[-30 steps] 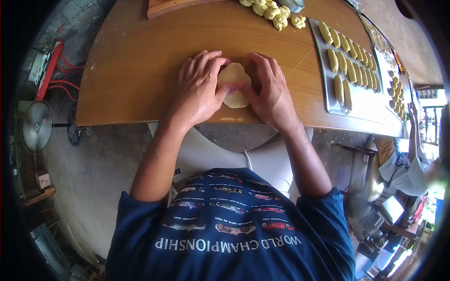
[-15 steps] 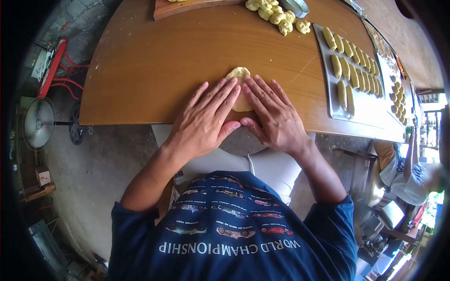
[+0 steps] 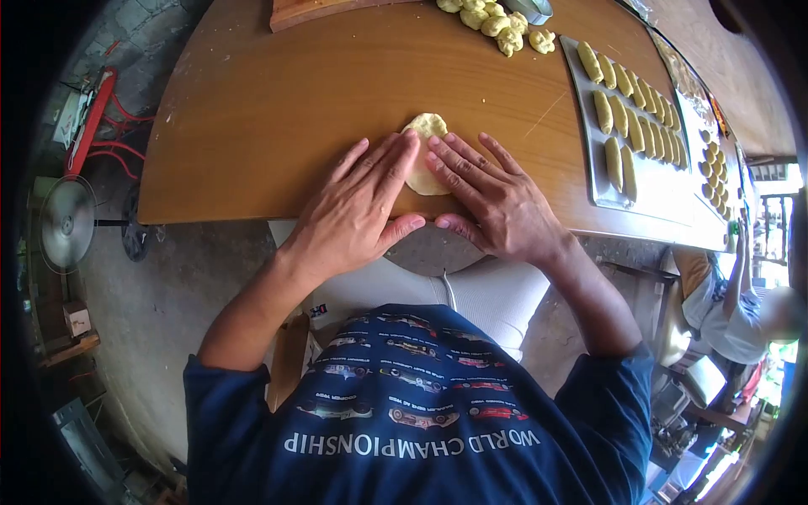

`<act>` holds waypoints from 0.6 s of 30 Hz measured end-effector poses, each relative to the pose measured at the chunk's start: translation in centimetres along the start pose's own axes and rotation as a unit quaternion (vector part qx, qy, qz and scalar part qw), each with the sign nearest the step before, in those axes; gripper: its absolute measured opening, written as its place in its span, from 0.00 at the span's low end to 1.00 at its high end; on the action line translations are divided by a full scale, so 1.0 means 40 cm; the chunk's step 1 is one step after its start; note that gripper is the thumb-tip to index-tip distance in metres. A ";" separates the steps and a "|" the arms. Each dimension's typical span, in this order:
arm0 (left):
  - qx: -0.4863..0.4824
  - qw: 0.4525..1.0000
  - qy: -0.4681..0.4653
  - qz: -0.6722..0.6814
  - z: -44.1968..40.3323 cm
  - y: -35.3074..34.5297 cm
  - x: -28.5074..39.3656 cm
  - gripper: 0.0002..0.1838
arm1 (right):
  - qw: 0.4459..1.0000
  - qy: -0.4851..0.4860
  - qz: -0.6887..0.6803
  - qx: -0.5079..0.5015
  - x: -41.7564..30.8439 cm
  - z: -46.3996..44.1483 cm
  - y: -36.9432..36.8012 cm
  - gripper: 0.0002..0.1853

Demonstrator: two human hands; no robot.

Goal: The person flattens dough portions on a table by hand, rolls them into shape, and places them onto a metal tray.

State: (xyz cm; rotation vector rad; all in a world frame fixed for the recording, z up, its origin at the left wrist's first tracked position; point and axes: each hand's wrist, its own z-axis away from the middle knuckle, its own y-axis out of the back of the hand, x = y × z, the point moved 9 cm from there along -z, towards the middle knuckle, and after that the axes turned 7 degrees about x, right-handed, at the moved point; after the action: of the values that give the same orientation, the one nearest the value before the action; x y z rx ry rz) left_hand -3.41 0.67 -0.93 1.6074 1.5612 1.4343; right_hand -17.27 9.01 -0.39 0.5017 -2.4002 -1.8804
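A flat, pale yellow oval of dough point(image 3: 428, 173) lies on the brown table point(image 3: 278, 109) near its front edge. My left hand point(image 3: 358, 198) lies palm down with its fingertips on the dough's left side, fingers stretched out. From the right, my right hand point(image 3: 497, 198) rests its fingers on the dough's right side, also flat and spread. Both thumbs point inward below the dough, a small gap between them. The far end of the dough shows between and beyond the fingertips.
A metal tray point(image 3: 602, 181) with rows of dough rolls stands to the right, another with small round pieces point(image 3: 714, 177) beyond it. Knotted dough pieces point(image 3: 509, 38), a metal tin point(image 3: 532, 10) and a wooden board point(image 3: 311, 10) are at the back. A co-worker point(image 3: 732, 328) is at far right.
My fingers were curled round the dough's sides with thumbs on it; they have since straightened and lie flat on it. The thumbs have moved off the dough, toward me.
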 end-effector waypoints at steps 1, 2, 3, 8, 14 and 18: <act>0.000 1.000 -0.001 0.000 -0.001 0.001 0.002 0.47 | 1.000 0.000 0.001 0.001 0.002 0.000 0.002 0.46; -0.009 0.999 -0.012 -0.028 0.000 -0.001 0.008 0.48 | 1.000 0.009 0.004 0.003 0.000 -0.001 0.003 0.46; -0.018 0.998 -0.022 -0.057 0.001 -0.004 0.013 0.49 | 1.000 0.019 0.007 0.006 -0.003 -0.002 0.004 0.46; -0.031 0.997 -0.007 -0.067 0.005 -0.005 0.008 0.51 | 1.000 0.010 -0.011 0.015 -0.008 -0.002 0.001 0.44; 0.009 1.000 0.013 -0.009 -0.006 0.003 -0.003 0.55 | 1.000 0.028 0.005 0.008 -0.017 -0.004 0.007 0.41; -0.021 0.998 -0.029 -0.042 -0.012 -0.014 0.037 0.55 | 0.987 -0.014 -0.148 0.057 0.031 0.014 0.031 0.35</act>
State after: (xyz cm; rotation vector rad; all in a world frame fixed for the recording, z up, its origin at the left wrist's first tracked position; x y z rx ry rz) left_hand -4.35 2.02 -0.74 1.5281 1.5360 1.3551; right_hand -18.83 9.44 0.46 0.8922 -2.5839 -1.8688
